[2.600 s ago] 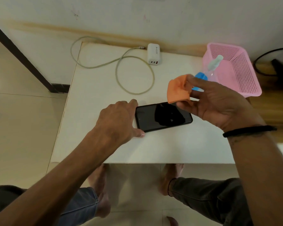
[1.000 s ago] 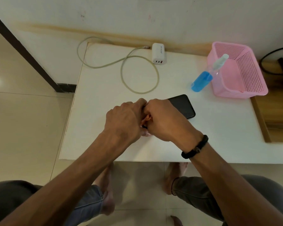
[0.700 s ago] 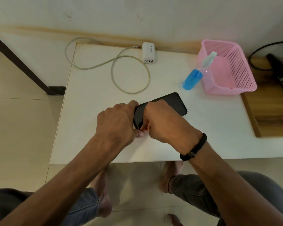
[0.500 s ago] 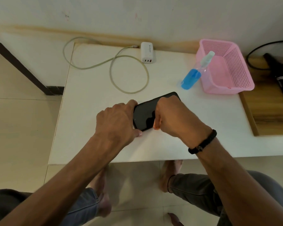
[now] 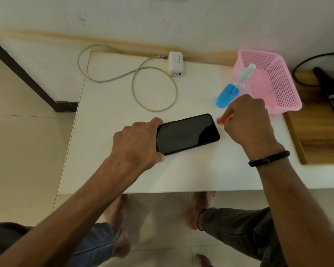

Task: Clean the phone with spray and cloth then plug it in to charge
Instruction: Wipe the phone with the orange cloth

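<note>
Wiping looks finished: left hand (image 5: 137,145) clamps the phone (image 5: 187,133) at frame centre, right hand (image 5: 247,120) fisted around the cloth (image 5: 221,120); next, fetch the cable (image 5: 154,81) upper left.

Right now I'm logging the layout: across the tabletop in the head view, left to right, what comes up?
Looped charging cable → left hand → phone → right hand gripping the orange cloth → pink basket.
</note>
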Available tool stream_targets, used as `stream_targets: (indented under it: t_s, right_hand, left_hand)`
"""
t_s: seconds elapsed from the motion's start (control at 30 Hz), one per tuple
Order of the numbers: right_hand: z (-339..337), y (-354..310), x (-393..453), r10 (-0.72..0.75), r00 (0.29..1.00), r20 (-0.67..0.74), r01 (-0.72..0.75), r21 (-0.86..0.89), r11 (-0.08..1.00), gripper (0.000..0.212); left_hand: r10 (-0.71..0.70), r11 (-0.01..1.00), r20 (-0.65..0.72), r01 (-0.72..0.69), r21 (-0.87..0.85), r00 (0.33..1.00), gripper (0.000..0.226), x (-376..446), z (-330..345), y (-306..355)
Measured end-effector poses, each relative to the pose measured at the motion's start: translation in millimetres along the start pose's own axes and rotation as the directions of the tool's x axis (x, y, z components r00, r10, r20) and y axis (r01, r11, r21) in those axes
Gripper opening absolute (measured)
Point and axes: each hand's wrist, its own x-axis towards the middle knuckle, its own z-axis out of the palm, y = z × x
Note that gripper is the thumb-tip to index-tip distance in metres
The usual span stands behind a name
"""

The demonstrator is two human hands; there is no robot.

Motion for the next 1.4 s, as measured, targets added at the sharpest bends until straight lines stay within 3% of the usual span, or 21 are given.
stream_targets:
  t_s: [0.03, 0.13, 0.23, 0.5, 0.67, 0.77, 0.83, 0.93, 1.0, 1.07, 1.13, 1.23, 1.4]
  right_hand:
    - [-2, -6, -3, -0.053, 0.998, -0.039, 0.056, 0.075, 0.996, 0.012]
    - [0, -25, -8, -0.144, 0.99, 0.0, 0.142, 0.157, 0.977, 0.029]
    - [9, -27, -8, -0.153, 0.978, 0.142, 0.143, 0.073, 0.987, 0.024]
    - [-1, -15, -9, -0.101, 0.938, 0.331, 0.131, -0.07, 0.989, 0.021]
    - [-11, -13, -17, -0.051, 0.848, 0.528, 0.147, -0.142, 0.979, 0.026]
    - [-20, -6, -18, -0.076, 0.774, 0.629, 0.153, -0.069, 0.986, 0.014]
    - [-29, -1, -17, -0.13, 0.792, 0.596, 0.062, 0.133, 0.989, 0.005]
    - [-34, 3, -10, -0.11, 0.929, 0.353, -0.054, 0.422, 0.905, 0.012]
    - [-26, 5, -3, -0.057, 0.983, 0.176, -0.021, 0.414, 0.91, 0.015]
    - [-15, 2, 0, -0.059, 0.996, 0.067, 0.035, 0.315, 0.948, 0.004]
    - [-6, -3, 2, -0.1, 0.993, 0.056, 0.086, 0.21, 0.974, 0.009]
    - [5, -15, -2, -0.133, 0.977, 0.168, 0.114, 0.119, 0.986, 0.017]
    - [12, -37, -11, -0.215, 0.951, 0.222, 0.197, 0.1, 0.975, 0.017]
  left_hand:
    - [-0.001, 1.0, 0.004, 0.001, -0.003, 1.0, 0.077, 0, 0, 0]
    - [-0.011, 1.0, 0.006, 0.011, -0.009, 1.0, 0.077, 1, -2, -1]
    - [-0.012, 1.0, 0.004, 0.012, -0.008, 1.0, 0.078, 1, -3, -1]
    - [-0.011, 1.0, 0.025, 0.011, -0.009, 1.0, 0.076, 3, -7, -3]
    - [-0.002, 1.0, 0.002, 0.002, -0.012, 1.0, 0.076, 3, -6, -2]
    - [0.008, 1.0, -0.001, -0.008, -0.022, 1.0, 0.074, 4, -6, -3]
    - [0.011, 1.0, 0.01, -0.01, -0.029, 1.0, 0.075, 5, -6, -3]
    - [0.004, 0.999, 0.027, -0.002, -0.053, 1.0, 0.077, 6, -5, -4]
    - [-0.001, 0.998, 0.034, 0.003, -0.067, 0.999, 0.079, 6, -5, -5]
    - [0.005, 0.998, 0.034, -0.002, -0.067, 0.999, 0.079, 5, -5, -6]
    - [0.007, 0.998, 0.033, -0.004, -0.067, 0.999, 0.078, 6, -5, -5]
    - [0.001, 0.998, 0.038, 0.002, -0.068, 0.999, 0.077, 6, -5, -5]
    - [-0.01, 0.997, 0.05, 0.013, -0.075, 0.999, 0.077, 6, -6, -6]
